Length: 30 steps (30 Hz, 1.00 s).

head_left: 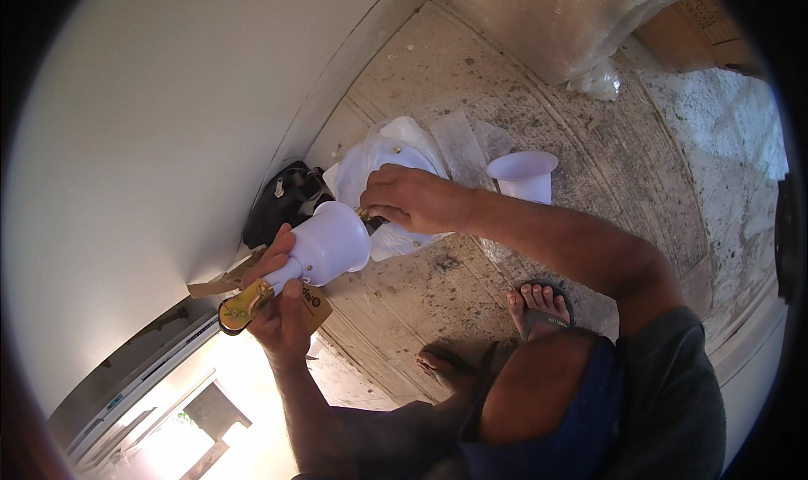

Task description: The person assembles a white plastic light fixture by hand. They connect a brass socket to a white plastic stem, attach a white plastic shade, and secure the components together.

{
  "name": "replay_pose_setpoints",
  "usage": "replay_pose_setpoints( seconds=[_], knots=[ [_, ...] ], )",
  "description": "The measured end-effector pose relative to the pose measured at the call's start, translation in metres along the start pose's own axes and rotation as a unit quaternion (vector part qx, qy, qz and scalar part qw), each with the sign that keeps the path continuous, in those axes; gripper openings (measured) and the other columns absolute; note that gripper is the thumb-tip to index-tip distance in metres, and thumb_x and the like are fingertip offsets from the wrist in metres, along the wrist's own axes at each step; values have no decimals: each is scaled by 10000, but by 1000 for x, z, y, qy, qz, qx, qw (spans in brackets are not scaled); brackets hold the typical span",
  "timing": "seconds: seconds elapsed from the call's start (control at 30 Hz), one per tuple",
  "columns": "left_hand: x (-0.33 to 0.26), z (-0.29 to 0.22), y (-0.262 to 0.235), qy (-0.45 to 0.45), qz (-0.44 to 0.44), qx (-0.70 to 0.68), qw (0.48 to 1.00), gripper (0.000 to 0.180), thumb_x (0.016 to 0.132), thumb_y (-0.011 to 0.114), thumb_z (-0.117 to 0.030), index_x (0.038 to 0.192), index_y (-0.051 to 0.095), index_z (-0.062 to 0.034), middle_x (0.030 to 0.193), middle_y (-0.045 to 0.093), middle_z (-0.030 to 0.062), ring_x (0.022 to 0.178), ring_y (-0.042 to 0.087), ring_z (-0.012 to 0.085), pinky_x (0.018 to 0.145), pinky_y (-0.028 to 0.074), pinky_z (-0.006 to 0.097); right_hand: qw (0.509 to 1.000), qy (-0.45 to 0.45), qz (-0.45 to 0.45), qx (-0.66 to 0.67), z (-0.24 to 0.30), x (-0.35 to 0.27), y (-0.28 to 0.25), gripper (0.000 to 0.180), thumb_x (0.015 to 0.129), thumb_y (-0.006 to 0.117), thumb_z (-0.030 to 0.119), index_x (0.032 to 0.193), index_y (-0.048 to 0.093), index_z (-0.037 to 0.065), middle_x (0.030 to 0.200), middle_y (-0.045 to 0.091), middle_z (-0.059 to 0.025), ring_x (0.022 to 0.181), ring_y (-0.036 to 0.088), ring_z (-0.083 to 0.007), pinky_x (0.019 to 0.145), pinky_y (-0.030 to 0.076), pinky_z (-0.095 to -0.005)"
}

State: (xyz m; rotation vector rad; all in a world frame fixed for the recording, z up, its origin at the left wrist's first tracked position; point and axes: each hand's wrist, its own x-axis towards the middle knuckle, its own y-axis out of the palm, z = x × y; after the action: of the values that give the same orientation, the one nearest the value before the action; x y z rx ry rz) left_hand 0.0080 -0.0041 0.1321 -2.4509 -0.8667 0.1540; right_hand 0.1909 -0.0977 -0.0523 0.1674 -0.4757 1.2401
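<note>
A white bell-shaped lampshade [330, 242] lies tilted in the air, its wide mouth toward the right. My left hand [288, 316] wraps round its narrow neck, where a gold-coloured metal fitting [244, 306] sticks out at the lower left. At the mouth of the shade, my right hand [417, 198] has its fingers pinched together on a small gold-coloured piece [363, 214]; its exact kind is partly hidden by the fingers and the rim. Behind that hand, a white rounded piece [408, 156] rests in clear plastic wrap on the floor.
Another white shade [526, 177] stands on the dusty floor to the right. A black bag [284, 202] sits against the white wall [168, 126]. A cardboard box [316, 310] is below my left hand. Large plastic-wrapped goods [564, 25] stand at the back. My sandalled foot [539, 307] is nearby.
</note>
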Motion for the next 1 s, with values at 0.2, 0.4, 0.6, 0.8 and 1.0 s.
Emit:
replay_pose_setpoints(
  seconds=[0.2,0.4,0.6,0.8,1.0],
  knots=[
    [1,2,1,3,1,-8,1000,299,926,571,3,1224,549,14,1325,604,249,1354,494,409,1145,364,539,999,28,-1,20,3,0,-1,116,915,668,88,1020,663,39,958,634,-105,968,603,-304,841,498,-410],
    [4,4,3,7,-7,-8,1000,282,931,561,1,1211,548,25,1323,601,255,1346,498,419,1145,362,549,997,65,29,27,3,8,-10,124,925,676,146,946,695,26,909,642,-118,946,614,-307,832,501,-414],
    [4,2,6,-15,-23,7,1000,338,945,628,-146,1196,555,67,1338,573,295,1346,491,409,1134,365,536,999,21,-1,-26,1,2,-5,158,926,678,183,949,707,29,907,647,-111,938,613,-300,832,509,-412],
    [3,3,5,-4,-18,-7,1000,281,916,541,26,1196,538,31,1323,595,264,1348,496,420,1147,361,551,999,-5,7,-48,3,2,-6,125,887,695,156,931,713,40,897,635,-95,916,607,-282,816,517,-395],
    [1,5,4,-7,-22,-5,1000,283,919,548,19,1202,538,32,1327,595,263,1349,496,419,1144,366,550,994,-45,44,-90,-3,10,-14,96,851,723,143,865,712,48,874,617,-83,903,604,-265,791,530,-381]
  ],
)
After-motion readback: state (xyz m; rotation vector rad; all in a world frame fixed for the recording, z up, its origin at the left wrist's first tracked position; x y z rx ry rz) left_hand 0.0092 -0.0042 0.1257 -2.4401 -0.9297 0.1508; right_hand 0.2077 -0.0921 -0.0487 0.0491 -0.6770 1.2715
